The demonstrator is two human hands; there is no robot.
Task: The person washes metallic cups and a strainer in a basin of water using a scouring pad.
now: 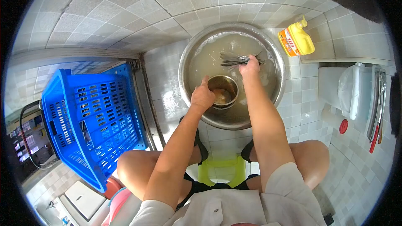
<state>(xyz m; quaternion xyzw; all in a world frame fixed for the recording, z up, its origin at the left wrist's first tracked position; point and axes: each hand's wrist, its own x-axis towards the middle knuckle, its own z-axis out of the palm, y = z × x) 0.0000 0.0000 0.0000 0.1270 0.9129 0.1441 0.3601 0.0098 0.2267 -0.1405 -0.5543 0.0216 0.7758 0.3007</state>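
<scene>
A wide steel basin (184, 84) of cloudy, sudsy water stands on the tiled floor in front of me. Within it sits a small round metal pot (233, 84) with brownish water inside. My left hand (203, 96) grips this pot by its left rim, the index finger stretched forward. Over the water, on the basin's right side, my right hand (250, 66) is closed around a bundle of thin metal cutlery (232, 60). The cutlery points to the left; its exact kinds are too small to tell.
A yellow pump jug (300, 39) stands to the right, behind the basin. Left of me is a large blue plastic crate (106, 100). Along the right wall hang knives (377, 109) beside a whitish container (354, 92). Beneath me is a yellow-green stool (222, 169).
</scene>
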